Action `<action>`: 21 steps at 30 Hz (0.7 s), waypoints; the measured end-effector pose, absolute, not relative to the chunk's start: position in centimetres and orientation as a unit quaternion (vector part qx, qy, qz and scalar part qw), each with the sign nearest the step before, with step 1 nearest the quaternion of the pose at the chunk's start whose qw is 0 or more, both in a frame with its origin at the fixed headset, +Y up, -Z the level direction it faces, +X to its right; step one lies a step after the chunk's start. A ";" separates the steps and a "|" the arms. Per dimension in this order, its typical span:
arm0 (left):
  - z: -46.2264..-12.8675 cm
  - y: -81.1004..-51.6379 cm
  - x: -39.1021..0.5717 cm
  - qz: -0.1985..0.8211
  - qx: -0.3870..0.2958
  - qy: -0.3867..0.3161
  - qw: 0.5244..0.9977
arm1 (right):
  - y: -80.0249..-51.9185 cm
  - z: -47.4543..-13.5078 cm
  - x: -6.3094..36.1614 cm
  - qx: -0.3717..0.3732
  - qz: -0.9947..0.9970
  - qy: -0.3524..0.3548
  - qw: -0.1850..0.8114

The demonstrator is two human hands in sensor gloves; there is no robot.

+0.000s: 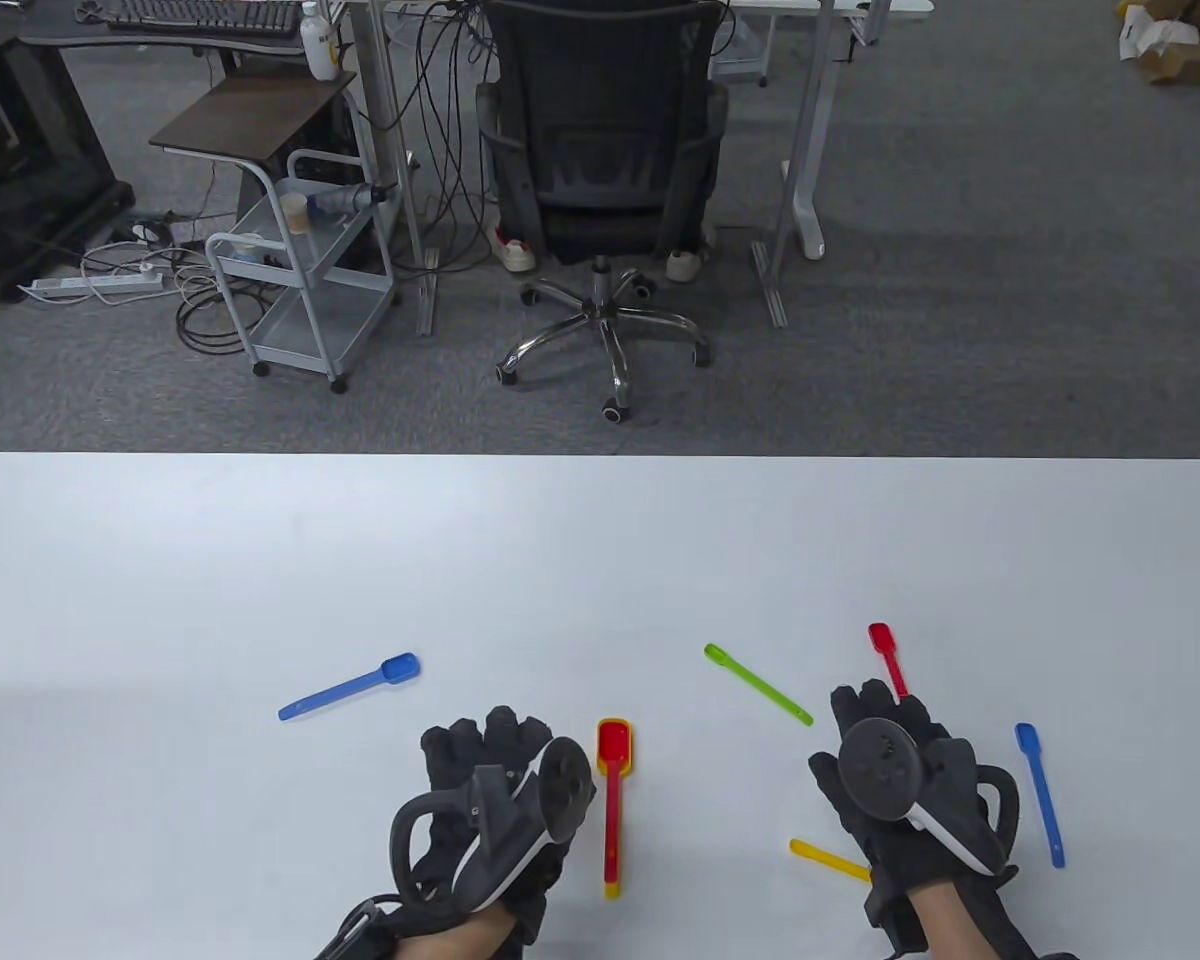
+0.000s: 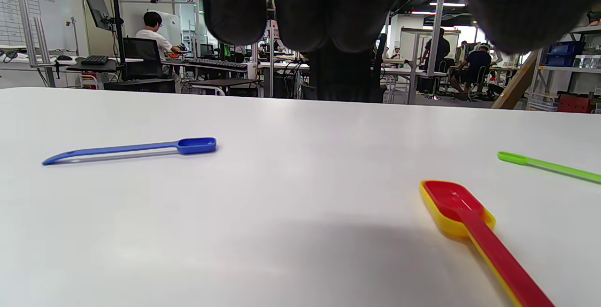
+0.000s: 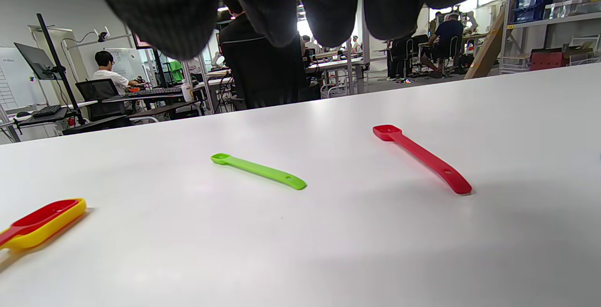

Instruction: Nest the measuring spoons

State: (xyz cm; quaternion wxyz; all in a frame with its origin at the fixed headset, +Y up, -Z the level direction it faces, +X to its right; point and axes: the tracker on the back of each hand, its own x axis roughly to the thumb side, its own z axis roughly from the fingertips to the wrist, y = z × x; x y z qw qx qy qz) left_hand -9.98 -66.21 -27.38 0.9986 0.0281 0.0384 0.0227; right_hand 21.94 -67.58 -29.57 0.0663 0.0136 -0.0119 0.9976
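Note:
Several coloured measuring spoons lie on the white table (image 1: 600, 560). A red spoon (image 1: 613, 790) sits nested in a yellow spoon (image 1: 611, 884), just right of my left hand (image 1: 485, 740); the pair also shows in the left wrist view (image 2: 465, 213). A blue spoon (image 1: 350, 686) lies to the far left. A green spoon (image 1: 757, 683) and a small red spoon (image 1: 887, 655) lie ahead of my right hand (image 1: 875, 710). A small yellow spoon (image 1: 828, 858) pokes out from under its wrist. Another blue spoon (image 1: 1040, 793) lies to its right. Both hands are open and hold nothing.
The table's far edge (image 1: 600, 456) runs across mid-frame. Beyond it stand an office chair (image 1: 600, 190) and a small cart (image 1: 300, 270) on the floor.

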 end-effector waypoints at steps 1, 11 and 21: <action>-27.5 -66.0 -10.4 0.024 0.030 0.041 0.998 | -67.6 -29.6 21.9 0.013 0.998 -0.012 0.066; -28.6 -64.5 -14.2 0.026 0.054 0.058 0.997 | -67.6 -29.6 22.0 0.012 0.998 -0.010 0.068; -30.4 -63.6 -17.9 0.026 0.065 0.083 0.994 | -67.6 -29.7 22.2 0.011 0.997 -0.007 0.072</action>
